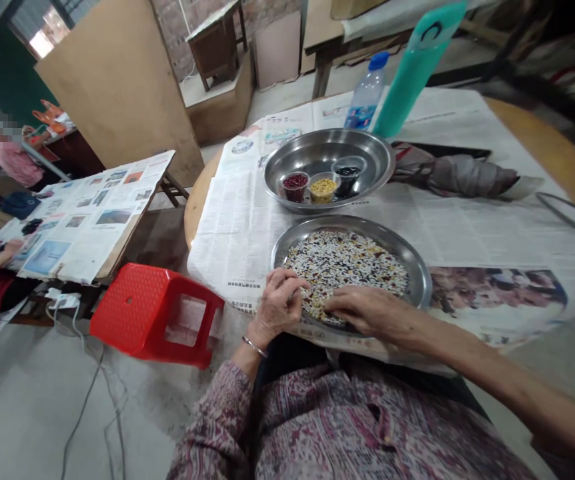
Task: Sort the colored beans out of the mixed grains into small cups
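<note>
A round steel tray (420, 280) lies in front of me, spread with mixed white, black, yellow and dark red grains and beans (345, 267). At its near left rim, my left hand (283, 299) is closed with curled fingers; anything inside them is hidden. My right hand (360, 309) reaches down into the mix near the front rim, fingertips pinched together among the grains. What those fingertips hold is too small to name. Behind stands a second steel tray (312, 148) with three clear cups: red beans (295, 186), yellow beans (323, 189) and black beans (348, 173).
Newspaper (232, 227) covers the round table. A plastic bottle (366, 93), a tall teal bottle (417, 70) and a folded umbrella (452, 175) sit toward the back. A red stool (142, 310) stands left, near cables and another newspaper-covered table (92, 220) where people are.
</note>
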`<state>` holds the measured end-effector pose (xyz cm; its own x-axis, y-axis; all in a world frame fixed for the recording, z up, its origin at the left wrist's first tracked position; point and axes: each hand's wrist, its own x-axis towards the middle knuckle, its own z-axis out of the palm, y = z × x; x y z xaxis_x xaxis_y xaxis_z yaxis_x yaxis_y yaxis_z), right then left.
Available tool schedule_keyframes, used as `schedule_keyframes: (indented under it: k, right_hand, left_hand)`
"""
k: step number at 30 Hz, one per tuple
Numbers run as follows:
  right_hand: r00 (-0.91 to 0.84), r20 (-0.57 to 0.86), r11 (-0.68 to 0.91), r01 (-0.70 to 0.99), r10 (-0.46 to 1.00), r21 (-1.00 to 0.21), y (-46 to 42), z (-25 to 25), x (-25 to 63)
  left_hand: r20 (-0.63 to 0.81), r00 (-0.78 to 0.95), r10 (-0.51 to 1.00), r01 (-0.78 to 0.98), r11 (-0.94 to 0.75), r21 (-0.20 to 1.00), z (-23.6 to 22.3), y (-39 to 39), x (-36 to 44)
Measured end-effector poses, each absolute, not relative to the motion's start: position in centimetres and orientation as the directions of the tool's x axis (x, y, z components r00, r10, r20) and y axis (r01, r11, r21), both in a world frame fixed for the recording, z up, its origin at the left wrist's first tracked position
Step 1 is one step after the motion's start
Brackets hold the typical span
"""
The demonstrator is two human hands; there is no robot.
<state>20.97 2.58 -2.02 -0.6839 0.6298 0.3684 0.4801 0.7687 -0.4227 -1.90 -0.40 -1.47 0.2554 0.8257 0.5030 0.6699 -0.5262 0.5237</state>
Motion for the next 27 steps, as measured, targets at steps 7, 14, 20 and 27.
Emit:
schedule_keyframes:
  k: [7,14,20,27]
  right_hand:
    - [-0.489,0.498,0.666,0.691,0.716,-0.280,6.8,-2.7,20.2]
    - [-0.605,0.490,0.760,0.612,0.628,-0.218,7.0,-2.6,16.4]
    - [-0.770,0.463,0.892,0.309,0.438,-0.331,6.8,-1.7,17.8]
    - [-0.521,0.506,0.709,0.634,0.687,-0.310,9.9,-1.8,22.1]
  left_hand:
    - [0.468,0.296,0.833,0.680,-0.528,0.509,-1.5,-0.2,-1.7]
    - [0.465,0.237,0.853,0.724,-0.474,0.501,-0.8,-0.8,-1.3]
    - [0.478,0.232,0.847,0.721,-0.479,0.501,-0.8,-0.9,-1.3]
    - [0.520,0.225,0.824,0.706,-0.506,0.495,-0.4,-0.9,-1.4]
